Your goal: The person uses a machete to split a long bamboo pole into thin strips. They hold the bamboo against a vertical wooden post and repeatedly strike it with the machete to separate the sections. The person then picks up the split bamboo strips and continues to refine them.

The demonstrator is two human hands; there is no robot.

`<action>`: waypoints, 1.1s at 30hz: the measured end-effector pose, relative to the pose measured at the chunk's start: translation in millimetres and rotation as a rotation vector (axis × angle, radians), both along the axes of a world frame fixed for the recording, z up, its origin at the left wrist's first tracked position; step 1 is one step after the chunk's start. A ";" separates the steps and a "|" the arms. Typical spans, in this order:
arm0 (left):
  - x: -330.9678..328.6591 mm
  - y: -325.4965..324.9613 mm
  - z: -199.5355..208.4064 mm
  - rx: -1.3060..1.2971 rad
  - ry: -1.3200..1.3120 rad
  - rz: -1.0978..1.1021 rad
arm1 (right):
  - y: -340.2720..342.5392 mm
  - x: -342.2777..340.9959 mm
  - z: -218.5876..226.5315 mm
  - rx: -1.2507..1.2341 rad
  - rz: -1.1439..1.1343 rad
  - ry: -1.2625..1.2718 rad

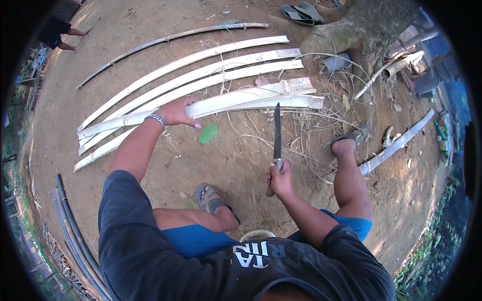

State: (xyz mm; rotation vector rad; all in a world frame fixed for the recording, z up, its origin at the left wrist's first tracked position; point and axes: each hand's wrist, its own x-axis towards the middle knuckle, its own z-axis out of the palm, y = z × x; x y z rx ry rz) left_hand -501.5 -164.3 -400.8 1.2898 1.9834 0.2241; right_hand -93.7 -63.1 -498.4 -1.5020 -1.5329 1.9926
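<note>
My left hand (176, 112) grips a wide, pale split bamboo strip (251, 94) near its middle, thumb on the near edge and fingers over the far edge. Another split strip (296, 102) lies partly beneath it. In my right hand (281, 178) is the handle of a long knife (277, 133), its dark blade pointing away from me and its tip just short of the strips' near edge. Beyond the held piece, several more bamboo strips (201, 60) lie side by side on the ground. A green leaf (208, 133) rests near my left thumb.
Thin bamboo shavings (296, 128) tangle on the dirt to the right, by a tree trunk (351, 35). Shoes (303, 13) sit beside its roots. A bamboo piece (396, 143) lies by my right foot, and dark poles (75, 231) at the left. Another person's legs (73, 40) show far left.
</note>
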 end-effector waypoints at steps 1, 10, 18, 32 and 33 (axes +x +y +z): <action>1.4 -2.5 -5.9 -0.009 0.008 0.010 | 1.1 0.3 -3.8 0.010 0.008 -0.025; -15.0 -5.9 -49.4 -0.268 -0.300 -0.028 | 14.1 1.2 -8.1 0.096 -0.025 -0.136; 32.1 -17.5 -62.5 -0.258 -0.171 -0.073 | 55.0 65.4 21.4 0.470 -0.094 -0.361; 89.0 -52.7 -88.3 -0.280 -0.161 -0.110 | 66.6 -31.6 214.2 0.871 1.344 -0.489; 88.2 -56.5 -84.9 -0.275 -0.159 -0.104 | 75.5 -37.7 211.1 0.864 1.386 -0.635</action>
